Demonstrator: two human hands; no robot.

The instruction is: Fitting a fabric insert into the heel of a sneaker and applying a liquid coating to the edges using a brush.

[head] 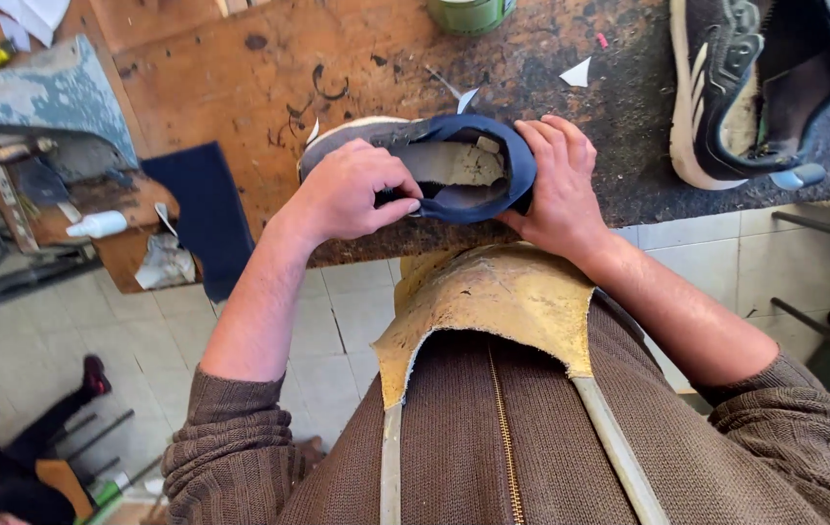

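Both hands (352, 194) (556, 185) around blue shoe (463, 160)

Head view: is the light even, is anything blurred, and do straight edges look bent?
Head view: soft daylight, no glare; the left hand and right hand on the blue shoe are sharp; faint shadow lies under the shoe on the bench; wide-lens distortion bows the bench edge and floor tiles; the corners look slightly soft.
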